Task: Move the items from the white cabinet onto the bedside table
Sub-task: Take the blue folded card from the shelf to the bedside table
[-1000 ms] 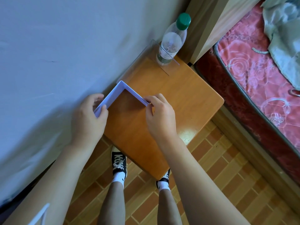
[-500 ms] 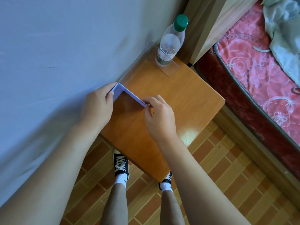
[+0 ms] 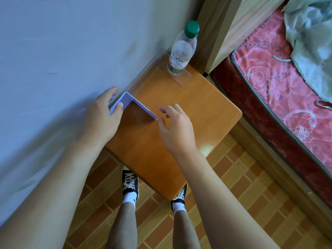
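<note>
An L-shaped lilac stand is seen upright on the wooden counter, close against the wall. Its near wing is pinched by the left hand, thumb on the inner face and fingers behind. The right hand is held loosely spread, fingertips at the far wing's end. A green-capped bottle is standing at the counter's back corner, behind a clear panel.

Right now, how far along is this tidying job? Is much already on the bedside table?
Done, it seems: a green-capped bottle stands at the far corner of the bedside table, behind a clear L-shaped stand. In hand: the left hand holds a lilac L-shaped stand against the wall, while the right hand hovers open by its other end. The white cabinet is out of view, so what remains cannot be told.
</note>
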The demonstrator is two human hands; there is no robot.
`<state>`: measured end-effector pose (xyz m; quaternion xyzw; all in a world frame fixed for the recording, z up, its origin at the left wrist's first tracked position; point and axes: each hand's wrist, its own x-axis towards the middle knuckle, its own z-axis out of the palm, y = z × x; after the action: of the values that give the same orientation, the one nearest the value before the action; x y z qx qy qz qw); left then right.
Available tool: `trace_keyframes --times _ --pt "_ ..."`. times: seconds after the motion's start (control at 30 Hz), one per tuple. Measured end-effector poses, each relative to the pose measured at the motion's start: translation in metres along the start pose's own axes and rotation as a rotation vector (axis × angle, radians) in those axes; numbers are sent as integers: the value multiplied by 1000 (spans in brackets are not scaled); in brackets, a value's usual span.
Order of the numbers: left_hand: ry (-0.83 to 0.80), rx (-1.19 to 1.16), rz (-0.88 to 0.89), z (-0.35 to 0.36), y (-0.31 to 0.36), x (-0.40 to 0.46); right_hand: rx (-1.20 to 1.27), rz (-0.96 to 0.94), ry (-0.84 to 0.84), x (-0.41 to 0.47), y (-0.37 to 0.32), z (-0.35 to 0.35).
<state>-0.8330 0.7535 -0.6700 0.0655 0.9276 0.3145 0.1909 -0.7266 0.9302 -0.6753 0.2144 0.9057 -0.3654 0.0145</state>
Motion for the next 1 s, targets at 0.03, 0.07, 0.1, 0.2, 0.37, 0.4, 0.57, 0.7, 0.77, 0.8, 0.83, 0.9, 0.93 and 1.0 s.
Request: trace_keyframes --times 0.03,0.07,0.1,0.2,0.37,0.4,0.57,0.7,0.77,0.8,0.83,0.9,0.93,1.0 --pt "12 7 4 -2 2 -3 -7 3 -4 -1 0 -4" --pt "23 8 7 -3 4 -6 -13 4 -6 -2 0 -9" --pt "35 5 11 -6 8 -9 -15 3 -6 -3 0 -14" --pt "65 4 9 -15 22 -21 -15 -10 -7 -10 -3 -36" --pt "108 7 23 -46 59 -46 -60 -14 3 -23 -13 -88" --pt "111 18 38 -54 68 -52 -65 -21 7 -26 -16 -100" --pt "123 67 108 -87 113 -90 -61 -48 26 -47 -37 -162" --pt "151 95 139 -110 143 -126 -26 -56 29 -69 -54 -211" --pt "184 96 148 -124 158 -145 -22 -60 24 -81 -63 -237" --pt "202 93 149 -133 166 -155 -26 -64 31 -85 -66 -251" --pt "219 87 152 -141 174 -163 -32 -68 41 -89 -70 -265" --pt "258 70 172 -160 191 -180 -33 -78 66 -94 -78 -293" --pt "276 63 184 -170 200 -187 -34 -85 82 -96 -82 -308" --pt "322 49 219 -192 218 -197 -49 -104 124 -97 -93 -340"
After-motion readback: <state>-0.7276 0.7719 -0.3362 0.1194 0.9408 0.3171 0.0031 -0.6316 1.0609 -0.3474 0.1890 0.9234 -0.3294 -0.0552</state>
